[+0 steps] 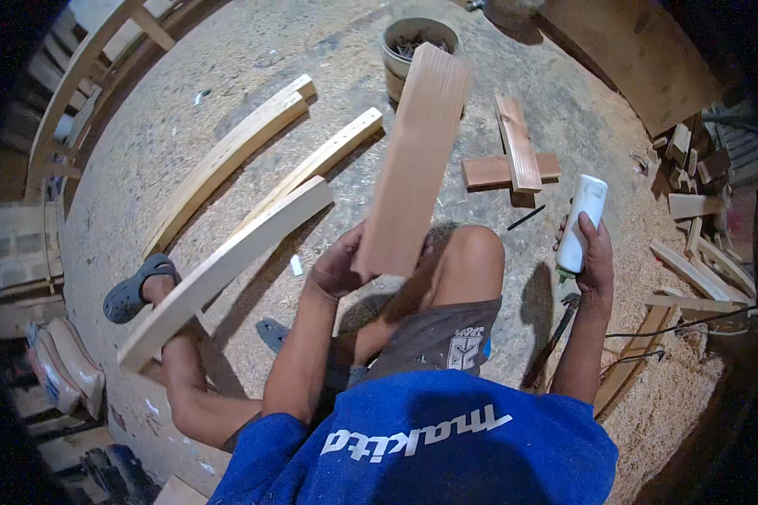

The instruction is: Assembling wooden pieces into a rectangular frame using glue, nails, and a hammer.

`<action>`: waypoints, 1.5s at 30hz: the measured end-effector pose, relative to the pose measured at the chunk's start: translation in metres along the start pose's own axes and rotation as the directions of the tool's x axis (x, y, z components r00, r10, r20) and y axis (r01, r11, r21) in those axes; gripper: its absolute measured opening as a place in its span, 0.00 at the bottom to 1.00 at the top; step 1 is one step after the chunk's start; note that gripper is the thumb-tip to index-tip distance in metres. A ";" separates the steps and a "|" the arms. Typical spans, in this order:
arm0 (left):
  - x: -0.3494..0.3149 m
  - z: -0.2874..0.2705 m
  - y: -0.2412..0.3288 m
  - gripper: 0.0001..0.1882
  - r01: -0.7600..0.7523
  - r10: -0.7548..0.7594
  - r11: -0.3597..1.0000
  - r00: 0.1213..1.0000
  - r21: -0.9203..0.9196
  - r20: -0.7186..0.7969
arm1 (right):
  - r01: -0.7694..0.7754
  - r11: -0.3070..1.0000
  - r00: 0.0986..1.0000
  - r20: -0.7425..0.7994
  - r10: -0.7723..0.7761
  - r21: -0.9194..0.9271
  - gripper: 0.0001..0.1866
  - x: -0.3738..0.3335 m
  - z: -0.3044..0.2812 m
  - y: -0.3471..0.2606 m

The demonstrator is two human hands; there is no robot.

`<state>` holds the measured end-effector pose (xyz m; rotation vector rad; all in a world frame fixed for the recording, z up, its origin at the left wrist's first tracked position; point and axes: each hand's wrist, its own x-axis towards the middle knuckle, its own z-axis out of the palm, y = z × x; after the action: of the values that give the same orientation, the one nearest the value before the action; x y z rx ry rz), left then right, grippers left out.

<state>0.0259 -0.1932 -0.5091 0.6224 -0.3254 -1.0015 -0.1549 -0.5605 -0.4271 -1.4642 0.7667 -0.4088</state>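
A reddish-brown wooden board (417, 160) is gripped near its lower end by my left hand (338, 263), fingers wrapped round it. It is raised in front of me, its far end overlapping a bucket. In my right hand (598, 257) is a white squeeze bottle (583, 219), tilted with its greenish nozzle pointing down. The board and the bottle are apart. Beyond them on the floor, a short brown wood piece (518, 143) lies crosswise over another brown piece (484, 172). A thin black stick (526, 217), perhaps a pencil, lies nearby.
Several pale timber lengths lie to the left, one long beam (227, 273) resting by my leg. A bucket (393, 71) of dark bits stands ahead. Wood offcuts (703, 261), a dark cable (682, 324) and sawdust are at right. A hammer-like tool (556, 337) leans beside my right forearm.
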 end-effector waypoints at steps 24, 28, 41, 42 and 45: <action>-0.049 0.065 0.030 0.14 -0.185 0.668 0.272 0.743 0.944 -0.047 | -0.058 0.387 0.505 0.362 -0.784 0.920 0.34 -0.063 0.267 -0.070; -0.042 0.062 0.025 0.13 -0.222 0.659 0.322 0.751 0.920 -0.050 | -0.211 0.317 0.528 0.381 -0.759 0.925 0.32 -0.062 0.269 -0.062; -0.038 0.058 0.023 0.20 -0.180 0.677 0.203 0.736 0.962 -0.005 | -0.070 0.358 0.535 0.338 -0.774 0.931 0.30 -0.022 0.225 -0.050; -0.039 0.058 0.024 0.21 -0.155 0.656 0.214 0.754 0.964 -0.025 | -0.012 0.366 0.591 0.302 -0.748 0.931 0.31 -0.022 0.222 -0.050; -0.040 0.050 0.023 0.22 -0.183 0.656 0.255 0.754 0.950 -0.031 | 0.045 0.448 0.749 0.267 -0.606 0.893 0.33 -0.014 0.199 -0.048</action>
<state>-0.0048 -0.1667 -0.4545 1.6705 -0.6310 0.0323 -0.0201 -0.4107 -0.3908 -0.6610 -0.2875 -0.5277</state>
